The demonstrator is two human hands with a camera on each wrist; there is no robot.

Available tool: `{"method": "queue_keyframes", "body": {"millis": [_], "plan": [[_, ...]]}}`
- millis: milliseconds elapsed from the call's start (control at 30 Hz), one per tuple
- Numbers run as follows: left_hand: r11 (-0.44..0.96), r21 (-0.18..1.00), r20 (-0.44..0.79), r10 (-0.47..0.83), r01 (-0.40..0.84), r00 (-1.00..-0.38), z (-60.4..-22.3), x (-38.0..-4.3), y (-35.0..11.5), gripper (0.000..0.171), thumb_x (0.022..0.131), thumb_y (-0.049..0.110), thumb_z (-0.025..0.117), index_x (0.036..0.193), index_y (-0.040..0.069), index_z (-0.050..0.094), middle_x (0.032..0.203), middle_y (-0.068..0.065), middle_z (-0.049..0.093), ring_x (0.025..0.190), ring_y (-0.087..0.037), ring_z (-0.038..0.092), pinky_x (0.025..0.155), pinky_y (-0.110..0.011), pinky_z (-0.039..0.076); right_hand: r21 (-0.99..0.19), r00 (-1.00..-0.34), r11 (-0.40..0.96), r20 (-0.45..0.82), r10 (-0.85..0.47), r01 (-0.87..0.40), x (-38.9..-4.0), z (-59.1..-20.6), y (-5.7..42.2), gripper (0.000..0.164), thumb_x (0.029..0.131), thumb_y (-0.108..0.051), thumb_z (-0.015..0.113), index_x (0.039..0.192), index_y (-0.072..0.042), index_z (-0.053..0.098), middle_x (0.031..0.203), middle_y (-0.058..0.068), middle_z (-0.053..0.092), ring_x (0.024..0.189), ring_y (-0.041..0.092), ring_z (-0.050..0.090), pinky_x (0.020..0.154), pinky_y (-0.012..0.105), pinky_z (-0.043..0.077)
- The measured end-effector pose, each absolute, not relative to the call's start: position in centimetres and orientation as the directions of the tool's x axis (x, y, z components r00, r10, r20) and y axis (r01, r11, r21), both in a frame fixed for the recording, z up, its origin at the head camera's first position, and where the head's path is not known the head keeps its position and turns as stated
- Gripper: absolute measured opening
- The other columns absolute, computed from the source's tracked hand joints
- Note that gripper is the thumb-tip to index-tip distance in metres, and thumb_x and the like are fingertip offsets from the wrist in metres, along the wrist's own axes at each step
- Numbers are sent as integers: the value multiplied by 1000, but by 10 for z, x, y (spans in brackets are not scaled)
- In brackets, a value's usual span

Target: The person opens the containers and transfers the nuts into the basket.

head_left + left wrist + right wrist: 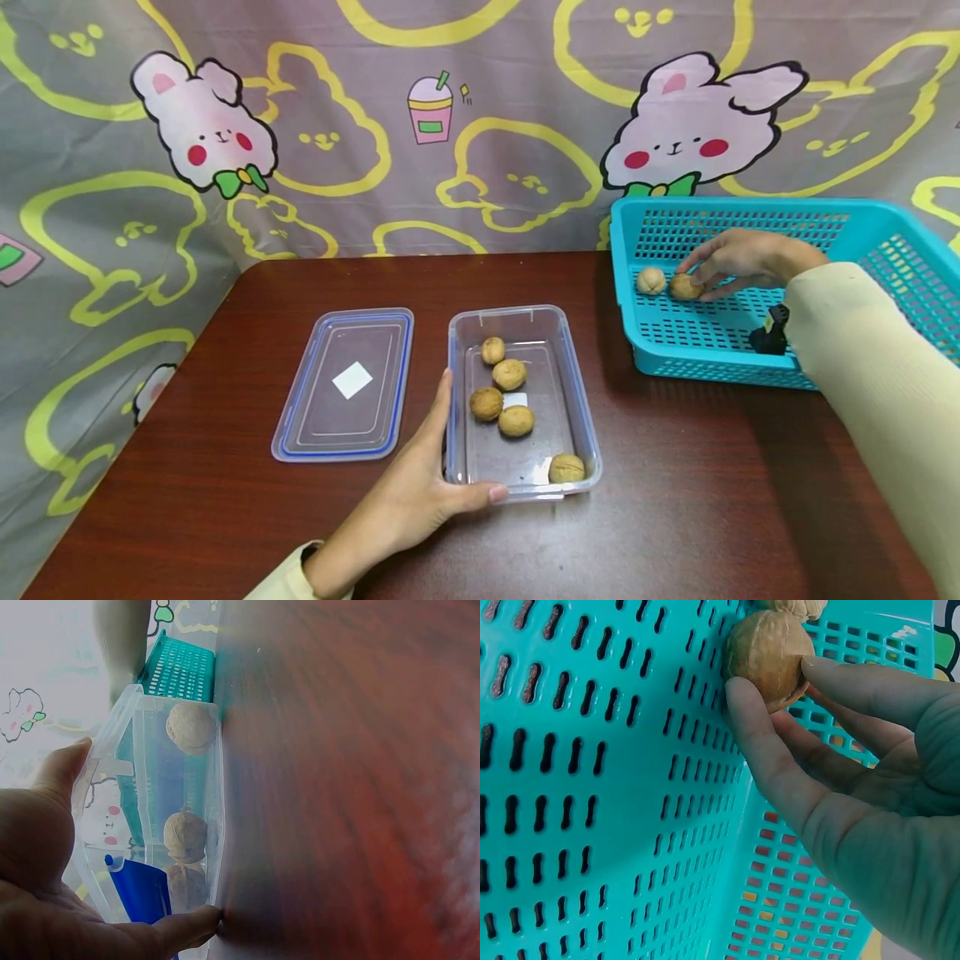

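Observation:
In the head view my right hand (738, 260) reaches into the turquoise basket (720, 367) and pinches a brown walnut (686, 287). The right wrist view has thumb and fingertips around that walnut (769, 660). A paler walnut (651, 282) lies right beside it on the basket floor. My left hand (416, 492) holds the near left corner of a clear plastic container (588, 417), thumb along the near rim and a finger along the left wall. Several walnuts (510, 375) lie inside the container, one of them (567, 468) in its near right corner.
A clear lid (341, 417) with a blue seal lies flat on the brown table (637, 533), left of the container. Inside the basket, by the right sleeve, is a small black object (770, 332). A patterned cloth (525, 100) hangs behind the table.

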State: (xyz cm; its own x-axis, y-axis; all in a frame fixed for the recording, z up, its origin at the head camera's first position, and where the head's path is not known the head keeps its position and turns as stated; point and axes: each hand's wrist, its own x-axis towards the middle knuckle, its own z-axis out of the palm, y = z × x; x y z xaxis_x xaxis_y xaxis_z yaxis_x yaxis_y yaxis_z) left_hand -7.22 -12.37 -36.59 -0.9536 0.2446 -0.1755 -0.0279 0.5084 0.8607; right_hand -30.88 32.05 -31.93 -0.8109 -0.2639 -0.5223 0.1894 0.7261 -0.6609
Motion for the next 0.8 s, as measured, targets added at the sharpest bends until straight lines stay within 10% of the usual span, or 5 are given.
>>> {"method": "queue_keyframes", "body": {"millis": [267, 800], "plan": [[483, 875, -137, 262, 7, -955, -366, -72, -124, 139, 74, 34, 96, 170, 23, -4, 176, -10, 12, 159, -29, 24, 129, -57, 18, -643, -832, 746, -501, -237, 174, -305, -315, 324, 50, 109, -11, 50, 153, 12, 38, 151, 37, 42, 138, 56, 43, 100, 56, 58], [466, 885, -137, 270, 5, -953, -367, -73, -123, 139, 74, 32, 96, 170, 22, -4, 177, -10, 8, 161, -30, 19, 130, -57, 14, -600, -855, 792, -466, -227, 117, -300, -281, 322, 55, 110, -19, 48, 156, 9, 34, 156, 40, 39, 138, 57, 44, 106, 64, 51]]}}
